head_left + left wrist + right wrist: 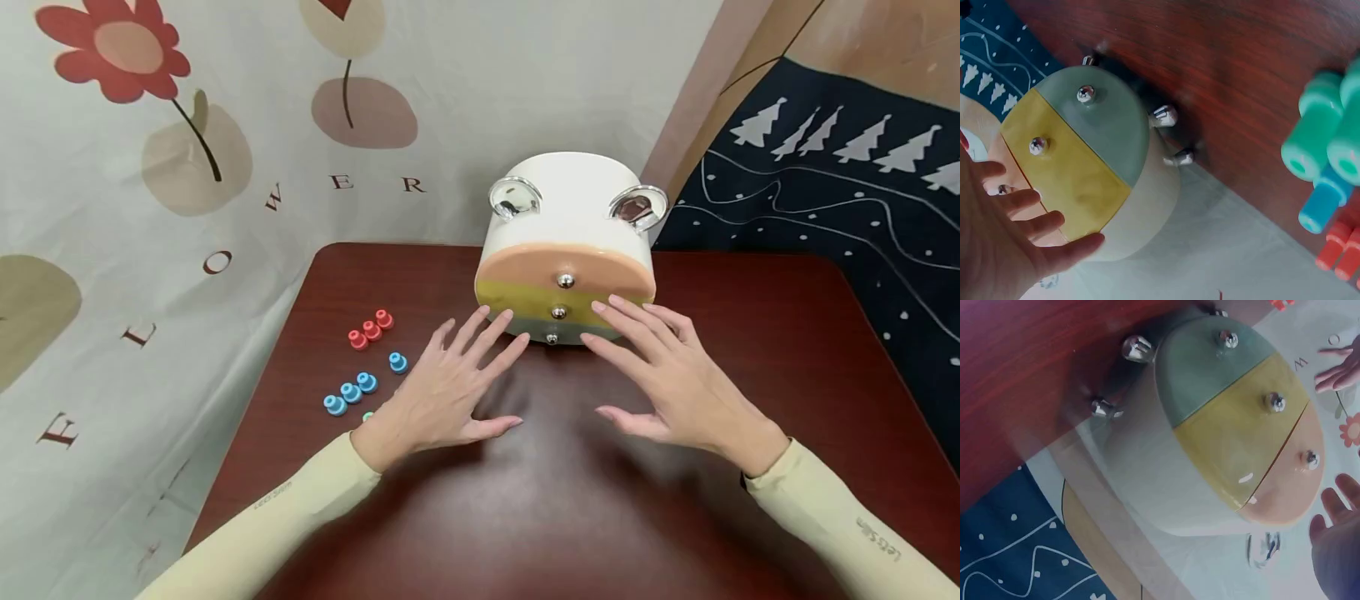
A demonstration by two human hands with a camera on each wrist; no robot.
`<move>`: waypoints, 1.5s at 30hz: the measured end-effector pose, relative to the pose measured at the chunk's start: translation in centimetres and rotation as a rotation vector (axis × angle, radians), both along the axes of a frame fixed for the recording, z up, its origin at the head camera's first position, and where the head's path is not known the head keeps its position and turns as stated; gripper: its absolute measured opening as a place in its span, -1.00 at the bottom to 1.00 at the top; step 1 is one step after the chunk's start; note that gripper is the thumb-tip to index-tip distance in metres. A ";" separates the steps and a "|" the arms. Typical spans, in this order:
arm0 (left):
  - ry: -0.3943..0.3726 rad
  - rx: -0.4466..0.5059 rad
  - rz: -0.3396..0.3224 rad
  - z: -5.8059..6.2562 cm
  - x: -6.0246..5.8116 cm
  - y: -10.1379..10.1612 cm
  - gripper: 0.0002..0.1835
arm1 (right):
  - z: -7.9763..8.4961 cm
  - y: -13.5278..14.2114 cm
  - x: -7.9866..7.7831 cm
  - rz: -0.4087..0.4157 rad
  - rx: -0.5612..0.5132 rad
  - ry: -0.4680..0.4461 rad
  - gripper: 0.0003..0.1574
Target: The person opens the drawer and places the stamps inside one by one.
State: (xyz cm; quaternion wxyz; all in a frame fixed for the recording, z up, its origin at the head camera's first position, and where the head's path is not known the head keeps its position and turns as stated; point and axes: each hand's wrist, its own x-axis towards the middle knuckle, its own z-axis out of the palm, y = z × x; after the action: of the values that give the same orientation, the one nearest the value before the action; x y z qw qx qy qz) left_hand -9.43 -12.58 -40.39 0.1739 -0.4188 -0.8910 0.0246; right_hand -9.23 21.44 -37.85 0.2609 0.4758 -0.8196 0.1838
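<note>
A small white cabinet [573, 196] with a rounded body stands at the back of the table, with three front drawers in peach [525, 265], yellow [1235, 428] and grey-green [1110, 115]. Each drawer carries a round silver knob [1038, 145], and all three sit flush in the front. My left hand [442, 387] hovers before the cabinet's left side, fingers spread and holding nothing. On the other side my right hand [675, 379] mirrors it, also empty, its fingertips overlapping the yellow drawer in the head view.
Left of my left hand stand three red pegs [372, 331] in a row and several blue pegs [351, 392]. Green pegs [1313, 128], mostly hidden from above, show in the left wrist view. Silver rings [515, 197] top the cabinet. A printed cloth [262, 275] hangs behind the table.
</note>
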 end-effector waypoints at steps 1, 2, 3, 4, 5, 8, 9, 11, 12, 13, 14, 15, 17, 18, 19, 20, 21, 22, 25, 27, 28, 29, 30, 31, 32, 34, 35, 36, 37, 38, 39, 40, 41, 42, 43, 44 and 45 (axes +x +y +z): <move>0.006 0.011 0.000 0.0 0.0 0.1 0.04 | 0.2 0.1 -0.2 0.002 -0.014 -0.003 -0.12; 0.014 0.021 -0.001 0.0 0.0 0.2 0.01 | 0.5 0.2 -0.4 0.003 -0.028 -0.006 -0.12; 0.023 0.035 -0.004 0.1 0.1 0.3 -0.02 | 0.7 0.3 -0.7 0.003 -0.037 -0.010 -0.12; 0.037 0.049 -0.009 0.1 0.1 0.5 -0.05 | 1.0 0.4 -0.9 0.000 -0.045 -0.011 -0.11; 0.045 0.062 -0.013 0.1 0.1 0.7 -0.09 | 1.2 0.6 -1.2 -0.005 -0.051 -0.012 -0.11; 0.050 0.118 -0.030 0.2 0.2 1.3 -0.18 | 1.7 1.0 -1.9 -0.019 -0.087 0.005 -0.09; 0.048 0.138 -0.033 0.1 0.1 1.5 -0.21 | 1.9 1.1 -2.1 -0.029 -0.093 0.012 -0.09; 0.032 0.187 -0.034 0.1 0.0 2.1 -0.26 | 2.1 1.4 -2.6 -0.059 -0.107 0.016 -0.06; 0.023 0.216 -0.033 0.1 0.0 2.4 -0.28 | 2.3 1.5 -2.9 -0.078 -0.112 0.014 -0.05; 0.012 0.248 -0.032 0.1 -0.2 2.7 -0.29 | 2.4 1.6 -3.2 -0.101 -0.113 0.006 -0.03; 0.002 0.285 -0.031 0.1 -0.3 3.1 -0.30 | 2.5 1.7 -3.4 -0.127 -0.110 -0.005 -0.02; -0.012 0.327 -0.033 0.1 -0.4 3.4 -0.31 | 2.6 1.8 -3.7 -0.149 -0.114 -0.017 0.00; -0.038 0.420 -0.040 0.1 -0.9 4.2 -0.33 | 2.8 2.0 -4.3 -0.188 -0.124 -0.036 0.02; -0.052 0.465 -0.045 0.2 -1.2 4.5 -0.34 | 2.8 2.0 -4.6 -0.205 -0.133 -0.046 0.03; -0.063 0.504 -0.048 0.3 -1.4 4.8 -0.34 | 2.8 2.1 -4.9 -0.219 -0.144 -0.054 0.03; -0.074 0.541 -0.051 0.3 -1.7 5.1 -0.35 | 2.8 2.1 -5.2 -0.230 -0.156 -0.061 0.04; -0.081 0.574 -0.054 0.4 -1.9 5.4 -0.35 | 2.7 2.1 -5.4 -0.238 -0.171 -0.074 0.05; -0.085 0.602 -0.054 0.5 -2.2 5.6 -0.36 | 2.6 2.0 -5.7 -0.244 -0.184 -0.084 0.06; -0.077 0.667 -0.045 0.6 -2.8 6.3 -0.39 | 2.4 1.9 -6.2 -0.256 -0.224 -0.132 0.08; -0.067 0.717 -0.036 0.5 -3.2 6.7 -0.42 | 2.3 1.9 -6.5 -0.260 -0.256 -0.173 0.10; -0.063 0.742 -0.030 0.5 -3.3 7.0 -0.43 | 2.3 1.9 -6.6 -0.262 -0.268 -0.189 0.10; -0.058 0.765 -0.023 0.5 -3.4 7.2 -0.45 | 2.3 2.0 -6.6 -0.264 -0.280 -0.207 0.10; -0.054 0.788 -0.017 0.4 -3.5 7.5 -0.46 | 2.2 2.0 -6.6 -0.265 -0.292 -0.227 0.09; -0.053 0.810 -0.013 0.4 -3.7 7.8 -0.48 | 2.1 2.1 -6.6 -0.265 -0.303 -0.246 0.06; -0.054 0.831 -0.011 0.4 -3.7 8.1 -0.50 | 2.0 2.1 -6.7 -0.264 -0.313 -0.266 0.03; -0.061 0.868 -0.007 0.4 -3.9 8.6 -0.53 | 1.8 2.2 -6.8 -0.257 -0.323 -0.309 -0.06; -0.066 0.887 -0.006 0.3 -4.0 8.9 -0.54 | 1.7 2.2 -6.9 -0.248 -0.333 -0.331 -0.12; -0.073 0.907 -0.006 0.4 -4.1 9.1 -0.55 | 1.6 2.1 -7.1 -0.235 -0.344 -0.353 -0.17; -0.081 0.928 -0.006 0.4 -4.2 9.4 -0.57 | 1.5 2.1 -7.3 -0.222 -0.356 -0.373 -0.21; -0.087 0.949 -0.006 0.4 -4.3 9.6 -0.58 | 1.4 2.1 -7.5 -0.210 -0.366 -0.392 -0.25; -0.092 0.970 -0.005 0.4 -4.4 9.9 -0.59 | 1.3 2.1 -7.7 -0.198 -0.377 -0.411 -0.27; -0.095 0.993 -0.008 0.4 -4.6 10.1 -0.61 | 1.1 2.1 -7.9 -0.189 -0.389 -0.431 -0.29; -0.097 1.018 -0.011 0.4 -4.8 10.4 -0.63 | 1.0 2.0 -8.1 -0.177 -0.402 -0.444 -0.29; -0.102 1.045 -0.016 0.4 -4.9 10.6 -0.65 | 0.8 2.0 -8.2 -0.171 -0.411 -0.453 -0.29; -0.105 1.071 -0.017 0.4 -5.1 10.9 -0.67 | 0.6 2.0 -8.3 -0.167 -0.420 -0.461 -0.29; -0.106 1.097 -0.017 0.4 -5.2 11.1 -0.69 | 0.5 1.9 -8.4 -0.162 -0.430 -0.470 -0.29; -0.109 1.125 -0.018 0.4 -5.3 11.3 -0.71 | 0.3 1.9 -8.5 -0.155 -0.442 -0.476 -0.28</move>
State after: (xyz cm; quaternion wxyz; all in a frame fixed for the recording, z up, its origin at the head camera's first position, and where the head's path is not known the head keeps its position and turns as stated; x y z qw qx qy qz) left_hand -14.74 -1.27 -40.03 0.3241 -0.2699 -0.7709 -0.4774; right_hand -17.69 23.33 -37.54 0.1722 0.2875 -0.8317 0.4427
